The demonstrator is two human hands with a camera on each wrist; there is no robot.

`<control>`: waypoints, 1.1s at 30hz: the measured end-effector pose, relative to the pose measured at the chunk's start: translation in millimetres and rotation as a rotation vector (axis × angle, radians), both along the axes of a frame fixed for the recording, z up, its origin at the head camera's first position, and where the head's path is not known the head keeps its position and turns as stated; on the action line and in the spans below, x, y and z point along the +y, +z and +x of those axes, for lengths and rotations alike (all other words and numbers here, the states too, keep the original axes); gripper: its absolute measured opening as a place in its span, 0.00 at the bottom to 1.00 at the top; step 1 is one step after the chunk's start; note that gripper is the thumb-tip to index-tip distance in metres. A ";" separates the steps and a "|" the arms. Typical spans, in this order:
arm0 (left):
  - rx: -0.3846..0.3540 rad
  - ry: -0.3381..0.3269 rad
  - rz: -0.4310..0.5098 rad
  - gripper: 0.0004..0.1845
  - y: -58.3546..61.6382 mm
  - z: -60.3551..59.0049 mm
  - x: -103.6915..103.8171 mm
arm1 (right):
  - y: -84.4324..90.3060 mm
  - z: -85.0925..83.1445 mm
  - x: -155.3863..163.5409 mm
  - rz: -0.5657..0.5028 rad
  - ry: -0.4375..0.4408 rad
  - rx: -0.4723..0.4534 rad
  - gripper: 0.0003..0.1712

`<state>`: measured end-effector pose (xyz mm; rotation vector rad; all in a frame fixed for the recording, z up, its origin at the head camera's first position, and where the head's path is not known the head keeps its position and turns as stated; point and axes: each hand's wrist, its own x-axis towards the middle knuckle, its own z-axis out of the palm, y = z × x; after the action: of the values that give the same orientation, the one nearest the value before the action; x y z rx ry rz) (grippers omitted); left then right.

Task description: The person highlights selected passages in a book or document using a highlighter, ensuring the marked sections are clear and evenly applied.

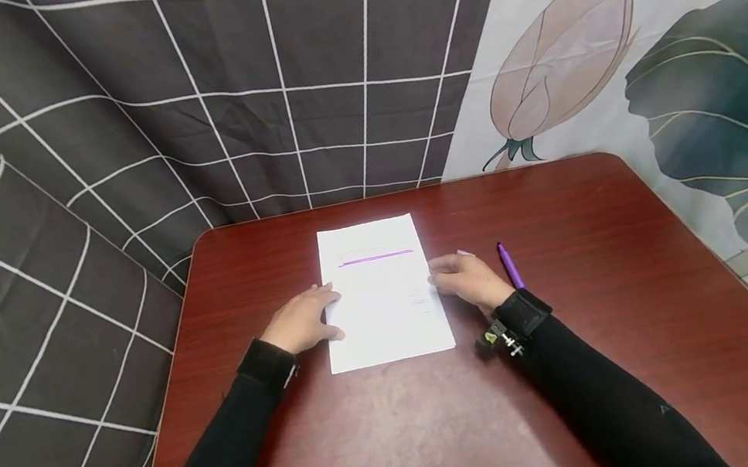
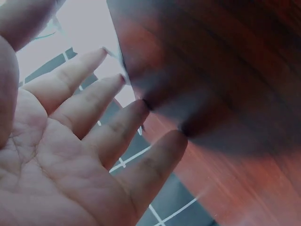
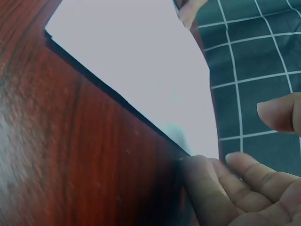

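Note:
White paper (image 1: 382, 302) lies flat on the table, with a purple line (image 1: 375, 257) across its upper part and faint small print. At its left edge is my left hand (image 1: 301, 322), thumb and forefinger spread at the border. The left wrist view shows that hand's fingers (image 2: 155, 160) extended, tips near the paper's edge and the tabletop. On the opposite side, my right hand (image 1: 469, 282) touches the right edge with its fingertips. Seen from the right wrist, those fingers (image 3: 204, 176) are loosely bent against the paper's side (image 3: 141, 61), the thumb apart from them.
A purple marker (image 1: 509, 265) lies just right of my right hand. The reddish-brown wooden table (image 1: 385, 435) has rounded far corners. Behind it hangs a dark cloth with a white grid (image 1: 323, 45), and to the right a pale cloth with a printed flower bud (image 1: 561, 47).

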<state>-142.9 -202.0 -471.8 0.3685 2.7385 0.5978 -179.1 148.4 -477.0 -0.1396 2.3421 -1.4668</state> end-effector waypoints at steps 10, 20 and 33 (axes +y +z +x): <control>0.125 0.010 0.092 0.28 20.4 -12.4 13.8 | 13.2 -18.5 52.4 0.275 -0.074 0.225 0.21; 0.120 -0.061 0.171 0.24 13.7 -18.1 69.3 | -73.6 -68.4 79.7 0.634 -0.040 0.324 0.27; 0.131 -0.057 0.134 0.25 12.8 -12.3 74.4 | -72.5 -67.0 69.0 0.643 -0.039 0.339 0.13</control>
<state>-155.3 -127.5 -459.0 0.5330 2.8080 0.7698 -246.1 217.4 -549.6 -0.1785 2.9778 -0.6747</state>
